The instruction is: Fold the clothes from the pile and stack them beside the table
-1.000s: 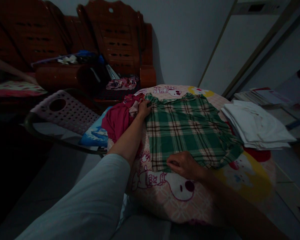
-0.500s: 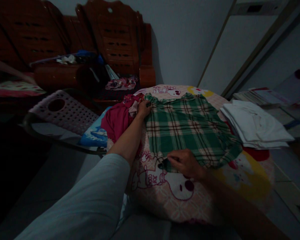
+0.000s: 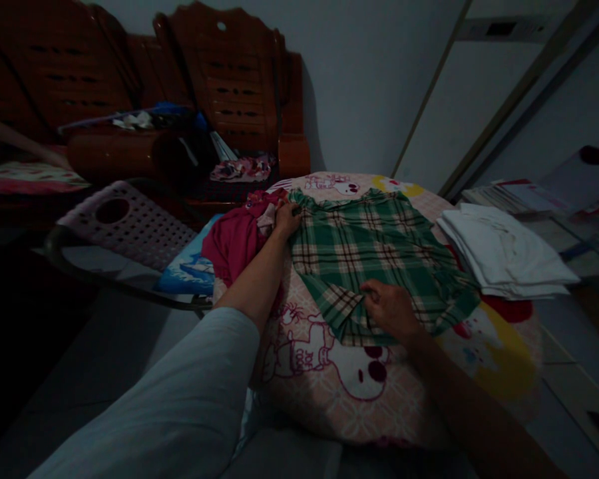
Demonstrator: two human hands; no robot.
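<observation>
A green plaid shirt (image 3: 374,246) lies spread over a round table (image 3: 319,412) with a pink cartoon-print cover. My left hand (image 3: 288,217) is closed on the shirt's far left corner. Close to the near edge, my right hand (image 3: 392,307) pinches the lower part of the shirt. Its near left corner is pulled inward there, and a flap of cloth turns over beside the fingers. Crumpled crimson cloth (image 3: 234,239) lies just left of my left forearm.
Folded white cloths (image 3: 504,249) are stacked on the table's right side. A pink woven chair (image 3: 130,223) stands at the left, with a blue printed item (image 3: 190,266) beside it. Behind are carved wooden seats (image 3: 239,86). Another person's arm (image 3: 24,143) shows at far left.
My right hand has moved right and slightly away from me, drawing the shirt's near left corner inward into a fold. My left hand has stayed at the far corner.
</observation>
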